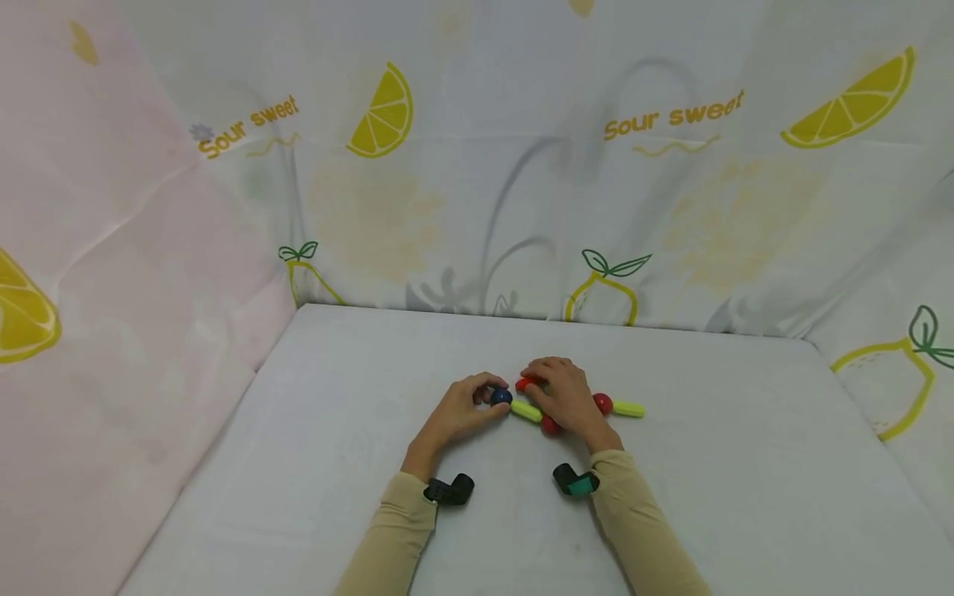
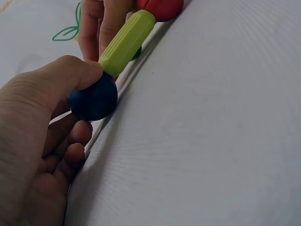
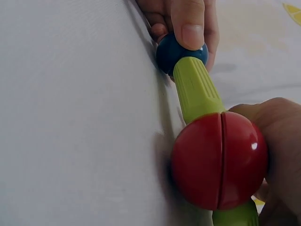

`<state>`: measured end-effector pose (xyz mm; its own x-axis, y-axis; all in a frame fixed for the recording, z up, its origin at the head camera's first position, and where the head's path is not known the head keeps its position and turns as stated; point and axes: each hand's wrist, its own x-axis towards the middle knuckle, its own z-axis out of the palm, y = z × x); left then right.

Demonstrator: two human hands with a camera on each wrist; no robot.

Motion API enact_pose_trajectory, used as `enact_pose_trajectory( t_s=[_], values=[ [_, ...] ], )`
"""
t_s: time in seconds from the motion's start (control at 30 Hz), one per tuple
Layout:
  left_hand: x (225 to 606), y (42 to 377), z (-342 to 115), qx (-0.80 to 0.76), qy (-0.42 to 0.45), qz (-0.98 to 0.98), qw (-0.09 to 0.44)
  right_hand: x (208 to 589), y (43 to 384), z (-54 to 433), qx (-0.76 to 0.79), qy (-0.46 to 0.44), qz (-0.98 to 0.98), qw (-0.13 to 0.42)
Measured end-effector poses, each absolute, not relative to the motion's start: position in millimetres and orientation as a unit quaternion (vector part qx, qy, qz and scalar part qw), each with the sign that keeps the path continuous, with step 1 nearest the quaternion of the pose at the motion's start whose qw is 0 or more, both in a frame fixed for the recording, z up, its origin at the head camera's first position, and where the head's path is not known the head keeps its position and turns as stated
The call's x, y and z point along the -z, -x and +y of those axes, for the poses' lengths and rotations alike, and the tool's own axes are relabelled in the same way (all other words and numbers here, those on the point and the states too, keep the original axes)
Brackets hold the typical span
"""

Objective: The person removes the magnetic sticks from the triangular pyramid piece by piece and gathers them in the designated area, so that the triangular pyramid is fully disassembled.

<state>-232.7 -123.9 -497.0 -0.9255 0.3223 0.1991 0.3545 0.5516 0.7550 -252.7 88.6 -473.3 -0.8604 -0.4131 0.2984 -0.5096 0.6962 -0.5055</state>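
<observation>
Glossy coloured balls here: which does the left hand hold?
The glossy blue ball, pinched by the left hand; the glossy red balls lie nearer the right hand.

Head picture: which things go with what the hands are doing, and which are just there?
Part of the job:
blue ball, pinched by the left hand
yellow-green sticks
red balls
red piece at the right hand

Just there:
white table
lemon-print cloth behind
black wrist gadgets
</observation>
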Motion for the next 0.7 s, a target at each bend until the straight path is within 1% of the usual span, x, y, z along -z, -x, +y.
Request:
enact_pose_trajectory(
  t_s=[0.13, 0.3, 0.43, 0.57, 0.7],
  values=[
    [498.5, 233.3, -123.9, 0.435, 0.198, -0.878, 0.024, 473.2, 250.5, 91.9, -0.318, -0.257, -0.906, 0.111],
    [498.6, 231.9, -124.3, 0.439, 0.194, -0.877, 0.017, 476.3, 242.7, 95.6, -0.342, -0.272, -0.888, 0.144],
    [498.6, 230.1, -124.0, 0.439, 0.199, -0.876, 0.020, 478.7, 233.4, 98.3, -0.348, -0.302, -0.876, 0.140],
    [496.2, 229.0, -123.2, 0.439, 0.199, -0.876, 0.016, 478.0, 224.5, 98.4, -0.335, -0.333, -0.874, 0.116],
    [494.7, 229.7, -121.4, 0.440, 0.197, -0.876, 0.014, 476.0, 218.4, 96.5, -0.319, -0.334, -0.882, 0.096]
  ],
)
